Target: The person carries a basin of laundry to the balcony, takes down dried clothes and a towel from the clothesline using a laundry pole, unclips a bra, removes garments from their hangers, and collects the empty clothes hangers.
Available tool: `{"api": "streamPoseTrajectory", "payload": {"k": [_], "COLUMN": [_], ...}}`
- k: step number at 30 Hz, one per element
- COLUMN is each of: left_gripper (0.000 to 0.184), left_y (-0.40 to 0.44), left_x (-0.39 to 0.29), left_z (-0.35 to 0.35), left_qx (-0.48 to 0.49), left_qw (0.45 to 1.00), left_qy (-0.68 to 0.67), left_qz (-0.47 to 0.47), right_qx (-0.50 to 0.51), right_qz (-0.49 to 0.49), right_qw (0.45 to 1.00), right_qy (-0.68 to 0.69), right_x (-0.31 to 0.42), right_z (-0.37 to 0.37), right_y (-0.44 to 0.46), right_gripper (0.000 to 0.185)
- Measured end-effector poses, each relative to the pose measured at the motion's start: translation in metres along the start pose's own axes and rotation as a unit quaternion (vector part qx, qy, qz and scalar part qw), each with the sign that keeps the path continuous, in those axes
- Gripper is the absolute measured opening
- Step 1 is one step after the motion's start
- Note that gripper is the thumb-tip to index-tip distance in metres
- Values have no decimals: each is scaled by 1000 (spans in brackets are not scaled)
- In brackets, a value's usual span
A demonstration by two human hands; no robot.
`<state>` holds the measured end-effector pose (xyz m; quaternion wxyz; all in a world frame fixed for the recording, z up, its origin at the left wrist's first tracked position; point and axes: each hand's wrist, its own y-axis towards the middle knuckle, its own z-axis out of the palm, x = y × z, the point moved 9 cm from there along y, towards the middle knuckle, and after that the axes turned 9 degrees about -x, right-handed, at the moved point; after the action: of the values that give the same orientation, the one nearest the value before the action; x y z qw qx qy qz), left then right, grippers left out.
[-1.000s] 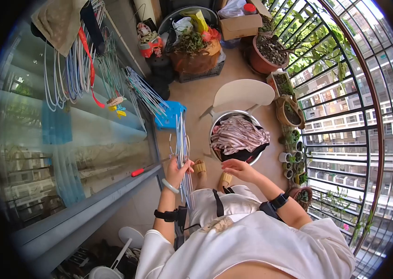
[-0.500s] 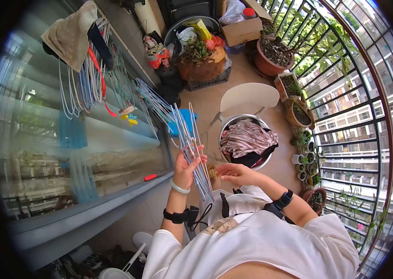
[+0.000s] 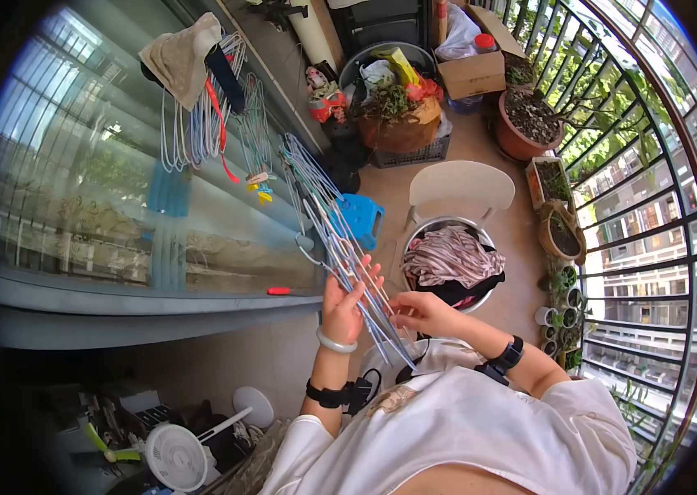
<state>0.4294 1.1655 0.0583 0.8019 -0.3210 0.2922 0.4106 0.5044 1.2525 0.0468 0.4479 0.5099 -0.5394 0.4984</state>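
Note:
A bundle of thin wire hangers (image 3: 373,305) lies across my left hand (image 3: 344,309), whose thumb is over it while the fingers are partly spread. My right hand (image 3: 414,312) is at the right side of the bundle, its fingertips touching the outer hangers. Beyond my hands, a metal basin (image 3: 490,302) holds striped pink cloth (image 3: 452,256) and dark cloth, in front of a pale chair (image 3: 461,183). More hangers (image 3: 307,165) hang at the upper left, near a blue plastic stool (image 3: 362,220).
A window ledge (image 3: 159,304) with a red-handled object (image 3: 279,291) runs along the left. Potted plants (image 3: 530,124) line the barred railing on the right. A cardboard box (image 3: 472,76) and a filled tub stand at the back. A white fan (image 3: 175,456) is at the lower left.
The view has turned, shifting the surroundings rightward. The hanger bundle has tilted further, its top leaning left. My right hand has come up against the bundle.

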Motion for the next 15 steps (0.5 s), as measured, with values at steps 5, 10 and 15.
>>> {"api": "streamPoseTrajectory", "payload": {"k": [5,10,15], "left_gripper": [38,30,22], "left_y": [-20,-33,-48], "left_x": [4,13,7], "left_z": [-1,-9,-5], "left_qx": [-50,-71,-94], "left_qw": [999,996,994], "left_qy": [-14,-43,-3], "left_qz": [9,14,55], "right_qx": [30,58,99], "right_qz": [4,61,-14], "right_qw": [997,984,994], "right_qy": [77,154,38], "right_x": [-4,-21,-27], "right_z": [2,-1,-11], "right_y": [-14,-24,-27], "right_gripper": [16,12,12]}}
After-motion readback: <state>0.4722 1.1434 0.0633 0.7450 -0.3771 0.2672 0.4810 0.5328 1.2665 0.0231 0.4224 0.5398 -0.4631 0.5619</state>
